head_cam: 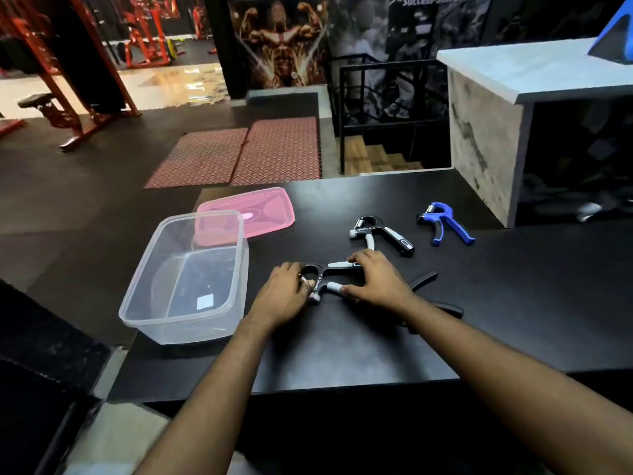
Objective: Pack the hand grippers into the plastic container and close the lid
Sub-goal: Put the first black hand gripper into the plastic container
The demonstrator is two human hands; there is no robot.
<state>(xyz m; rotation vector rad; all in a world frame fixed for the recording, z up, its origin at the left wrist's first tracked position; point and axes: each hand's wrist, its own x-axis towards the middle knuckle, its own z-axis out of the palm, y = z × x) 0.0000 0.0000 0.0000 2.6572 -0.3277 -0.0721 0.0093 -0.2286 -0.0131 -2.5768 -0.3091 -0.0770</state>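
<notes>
A black and grey hand gripper (323,277) lies on the black table between my hands. My left hand (286,291) holds its spring end, and my right hand (375,281) grips its two handles. To the left stands the clear plastic container (219,315), open and holding no grippers. Its pink lid (270,209) lies flat behind it. A second black and grey gripper (380,234) rests further back. A blue gripper (443,222) lies to the right of that one. Another black gripper (430,291) is partly hidden under my right forearm.
The black table (342,354) ends close to me and at the left, just beyond the container. A pale stone counter (486,142) rises at the back right. Red floor mats (239,154) and gym machines lie beyond the table.
</notes>
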